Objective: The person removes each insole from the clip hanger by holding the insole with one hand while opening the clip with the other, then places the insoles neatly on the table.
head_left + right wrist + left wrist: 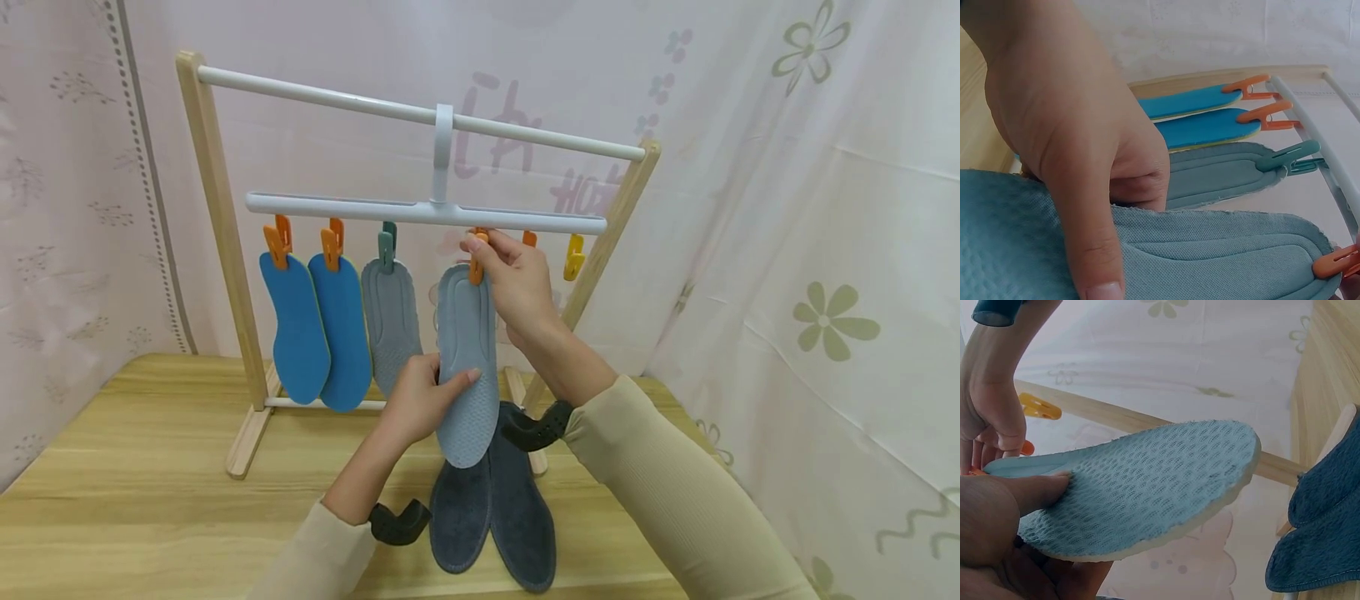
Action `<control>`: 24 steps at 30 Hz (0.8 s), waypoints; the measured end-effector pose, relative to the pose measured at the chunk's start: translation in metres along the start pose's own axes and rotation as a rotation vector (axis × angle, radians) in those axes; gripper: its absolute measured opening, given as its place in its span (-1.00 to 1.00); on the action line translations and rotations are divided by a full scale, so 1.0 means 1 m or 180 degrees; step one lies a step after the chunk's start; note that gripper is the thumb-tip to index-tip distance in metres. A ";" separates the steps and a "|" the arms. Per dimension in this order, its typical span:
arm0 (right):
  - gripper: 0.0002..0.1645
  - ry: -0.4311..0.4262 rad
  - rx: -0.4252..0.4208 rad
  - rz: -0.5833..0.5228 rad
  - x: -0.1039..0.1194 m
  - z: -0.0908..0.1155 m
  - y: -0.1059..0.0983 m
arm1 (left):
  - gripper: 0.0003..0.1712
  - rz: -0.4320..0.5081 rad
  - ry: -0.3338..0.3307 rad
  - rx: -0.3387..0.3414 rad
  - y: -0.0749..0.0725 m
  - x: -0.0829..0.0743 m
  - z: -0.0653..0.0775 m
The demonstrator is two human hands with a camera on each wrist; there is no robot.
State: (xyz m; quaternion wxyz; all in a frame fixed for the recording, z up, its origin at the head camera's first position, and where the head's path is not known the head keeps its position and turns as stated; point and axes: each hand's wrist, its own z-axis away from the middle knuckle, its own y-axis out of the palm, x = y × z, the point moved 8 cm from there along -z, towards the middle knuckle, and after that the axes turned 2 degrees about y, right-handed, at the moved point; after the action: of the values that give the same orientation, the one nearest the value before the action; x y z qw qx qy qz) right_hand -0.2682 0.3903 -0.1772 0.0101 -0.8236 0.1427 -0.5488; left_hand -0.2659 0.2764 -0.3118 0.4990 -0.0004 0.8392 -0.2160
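A grey insole point(467, 367) hangs beneath the white hanger bar point(337, 207), its top edge in an orange clip point(477, 258). My left hand point(420, 396) holds the insole at its middle, thumb on the textured face and fingers behind, as the left wrist view also shows. My right hand point(525, 283) pinches the orange clip just under the bar. In the right wrist view the clip's tip point(1329, 265) sits over the insole's end. A second grey insole point(392, 317) hangs from a green clip point(386, 248) to the left.
Two blue insoles point(296, 333) hang from orange clips at the left. A yellow clip point(574, 257) and another orange clip point(529, 239) are at the bar's right. Two dark fuzzy insoles point(521, 508) lie on the wooden table point(150, 500). A wooden-legged rack point(221, 208) carries the hanger.
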 end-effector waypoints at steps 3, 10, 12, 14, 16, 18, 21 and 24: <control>-0.53 0.0025 -0.0020 -0.0057 0.000 -0.001 0.001 | -0.76 -0.0009 0.0014 0.0008 0.000 0.000 0.001; -0.55 0.0020 -0.0056 -0.0226 0.000 -0.003 0.001 | -0.74 -0.0054 0.0005 0.0036 -0.001 0.001 0.002; -0.56 0.0015 -0.0064 -0.0302 0.000 -0.004 0.001 | -0.73 -0.0061 -0.0005 0.0054 0.000 0.002 0.002; -0.55 0.0017 -0.0073 -0.0355 0.000 -0.004 0.001 | -0.74 -0.0062 -0.0008 0.0060 0.000 0.003 0.002; -0.55 0.0024 -0.0074 -0.0373 -0.001 -0.004 0.001 | -0.74 -0.0075 -0.0022 0.0061 -0.001 0.004 0.003; -0.55 0.0029 -0.0079 -0.0382 -0.001 -0.004 0.001 | -0.75 -0.0094 -0.0036 0.0062 -0.002 0.005 0.003; -0.54 0.0022 -0.0084 -0.0407 -0.002 -0.005 0.000 | -0.74 -0.0144 -0.0060 0.0095 -0.003 0.006 0.005; -0.53 0.0018 -0.0095 -0.0417 -0.002 -0.006 -0.001 | -0.75 -0.0179 -0.0090 0.0121 -0.004 0.007 0.007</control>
State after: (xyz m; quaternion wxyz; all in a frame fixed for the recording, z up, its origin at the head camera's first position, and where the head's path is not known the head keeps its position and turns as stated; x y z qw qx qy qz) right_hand -0.2740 0.3929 -0.1768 -0.0385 -0.8297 0.0966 -0.5484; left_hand -0.2641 0.2692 -0.3189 0.5044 -0.0175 0.8275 -0.2458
